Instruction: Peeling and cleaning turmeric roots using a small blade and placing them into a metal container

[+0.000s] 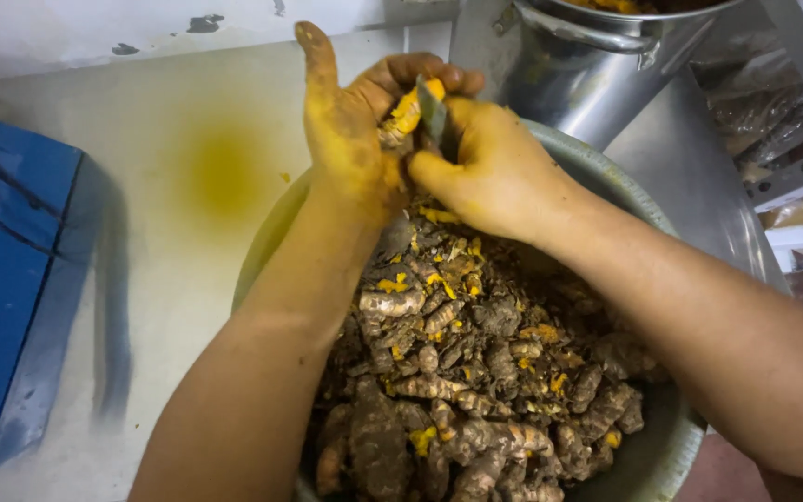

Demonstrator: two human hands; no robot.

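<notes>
Your left grip (350,130) is closed loosely around a turmeric root (405,113), fingers curled over the top and the thumb pointing straight up and away from you. The root's peeled orange end pokes out toward your right side. Your right grip (490,167) is clenched tight on a small knife (432,109), whose grey blade stands nearly upright, its flat touching the root's exposed end. So the root lies just left of the blade, its long axis running roughly across from one grip to the other, tilted up at the cut end. Both grips are touching each other, stained yellow. Directly beneath them sits a round metal basin (606,177) heaped with unpeeled roots (467,390) and orange scraps. Beyond your right grip stands a steel pot (587,74); left of your left grip, a yellow stain (225,172) marks the tabletop (160,279).
</notes>
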